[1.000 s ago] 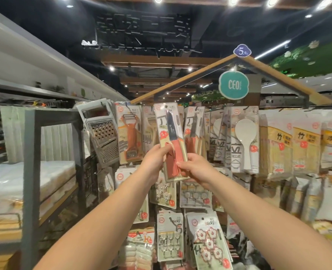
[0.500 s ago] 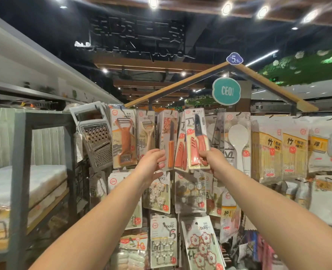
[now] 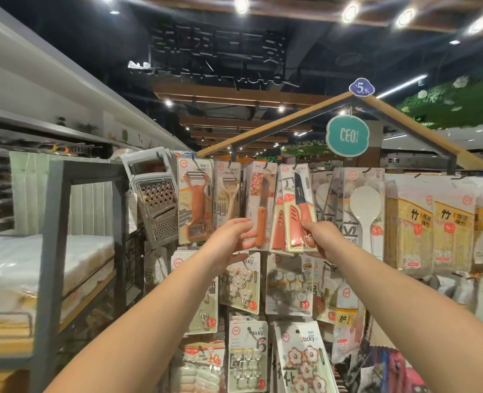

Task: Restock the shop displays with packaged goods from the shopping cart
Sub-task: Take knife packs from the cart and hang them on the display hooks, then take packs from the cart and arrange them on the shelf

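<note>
Right hand pinching bottom corner of knife pack, hung on top hook row. Left hand, fingers loosely spread, touching orange-handled knife card just left of that pack. Further left: peeler, grater. Right: white spoon.

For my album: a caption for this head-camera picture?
Right hand grips a packaged knife on the display's top row; left hand open beside it.
</note>
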Tool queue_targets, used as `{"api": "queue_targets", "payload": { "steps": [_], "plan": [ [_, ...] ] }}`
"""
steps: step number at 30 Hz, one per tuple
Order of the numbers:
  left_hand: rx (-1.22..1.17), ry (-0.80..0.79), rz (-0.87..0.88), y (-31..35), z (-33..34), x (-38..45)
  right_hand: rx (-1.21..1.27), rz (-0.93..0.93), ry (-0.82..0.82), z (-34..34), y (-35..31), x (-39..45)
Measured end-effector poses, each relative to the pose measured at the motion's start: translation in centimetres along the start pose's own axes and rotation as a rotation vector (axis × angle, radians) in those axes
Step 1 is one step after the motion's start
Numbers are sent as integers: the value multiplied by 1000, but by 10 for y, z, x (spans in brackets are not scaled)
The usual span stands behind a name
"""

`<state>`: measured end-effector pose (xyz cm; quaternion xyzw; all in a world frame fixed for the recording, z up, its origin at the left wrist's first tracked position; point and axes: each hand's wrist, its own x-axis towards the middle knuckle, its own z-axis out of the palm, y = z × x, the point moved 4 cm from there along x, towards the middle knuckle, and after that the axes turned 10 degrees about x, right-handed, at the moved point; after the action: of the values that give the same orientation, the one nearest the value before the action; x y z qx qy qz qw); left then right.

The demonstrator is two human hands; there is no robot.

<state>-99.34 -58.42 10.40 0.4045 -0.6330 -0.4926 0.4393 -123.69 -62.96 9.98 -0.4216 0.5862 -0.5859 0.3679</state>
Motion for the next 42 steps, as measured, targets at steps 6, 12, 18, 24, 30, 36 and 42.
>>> {"api": "queue_targets", "payload": {
  "steps": [6, 12, 18, 24, 30, 36, 42],
  "plan": [
    [63, -1, 22, 1, -7, 0, -143, 6, 26, 12, 9, 18],
    [83, -11, -28, -19, -7, -1, -162, -1, 18, 25, 22, 18],
    [83, -142, -65, -37, 34, 10, -157, 38, 20, -11, 60, -31],
    [106, -462, -77, -58, 158, 2, 33, 141, 232, -123, 104, -117],
    [167, -854, -50, -87, 316, -78, 92, 221, 593, -255, 162, -258],
    [251, -1305, -23, -143, 421, -214, 101, 430, 876, -314, 226, -420],
    [414, -1588, -91, -240, 450, -329, 172, 652, 1012, -316, 326, -547]
  ]
}}
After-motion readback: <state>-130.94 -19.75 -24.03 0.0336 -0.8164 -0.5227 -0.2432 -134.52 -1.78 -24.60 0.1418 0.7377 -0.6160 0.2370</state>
